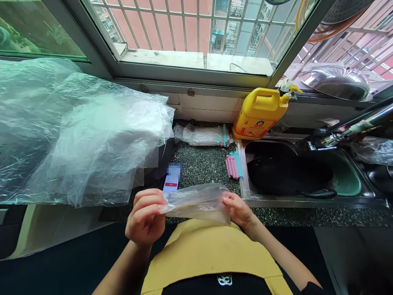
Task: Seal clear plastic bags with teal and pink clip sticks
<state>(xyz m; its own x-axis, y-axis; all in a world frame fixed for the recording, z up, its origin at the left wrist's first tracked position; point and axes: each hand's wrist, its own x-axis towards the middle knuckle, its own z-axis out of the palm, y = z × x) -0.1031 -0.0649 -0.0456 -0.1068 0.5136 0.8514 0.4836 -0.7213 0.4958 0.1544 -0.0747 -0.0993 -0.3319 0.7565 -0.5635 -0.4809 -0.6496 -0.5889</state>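
A clear plastic bag [196, 203], folded long and narrow, is stretched between my two hands just above the counter's front edge. My left hand [147, 217] pinches its left end, and my right hand [238, 209] grips the right end between thumb and fingers. Behind the bag lies a phone [171, 180] with a lit screen, partly blurred. Pink and blue sealing clips [234, 165] are lined up beside the sink. Farther back rests a stack of folded clear bags [204, 135] with similar clips at its right end.
Large sheets of clear plastic [101, 139] are heaped at the left. A yellow pump jug [259, 112] stands behind the sink [245, 188], which holds a dark pan [285, 174]. The faucet [331, 140] reaches in from the right. A barred window is at the back.
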